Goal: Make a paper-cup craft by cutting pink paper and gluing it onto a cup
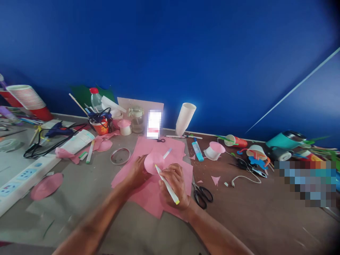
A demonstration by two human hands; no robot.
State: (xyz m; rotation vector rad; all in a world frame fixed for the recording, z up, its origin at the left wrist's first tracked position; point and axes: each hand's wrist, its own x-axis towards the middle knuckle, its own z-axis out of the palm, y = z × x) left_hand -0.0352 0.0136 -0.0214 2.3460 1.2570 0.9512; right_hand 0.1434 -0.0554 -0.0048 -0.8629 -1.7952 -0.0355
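Observation:
In the middle of the table, my left hand (138,172) holds a round pink paper piece (153,161) by its left side, some of the fingers hidden behind it. Whether a cup sits beneath the round piece, I cannot tell. My right hand (175,180) is closed around a white marker (170,191) with a yellow end, its yellow tip at the lower right part of the round paper. Under both hands lie overlapping pink paper sheets (143,202). Beyond the round piece a white-and-blue pen cap or stick (167,153) rests on the sheets.
Black-handled scissors (203,194) lie right of the sheets. Behind stand a lit phone (154,124) and stacked paper cups (185,118). A pink-topped white cup (214,151) is to the right; a tape roll (120,156) and power strip (23,180) are left.

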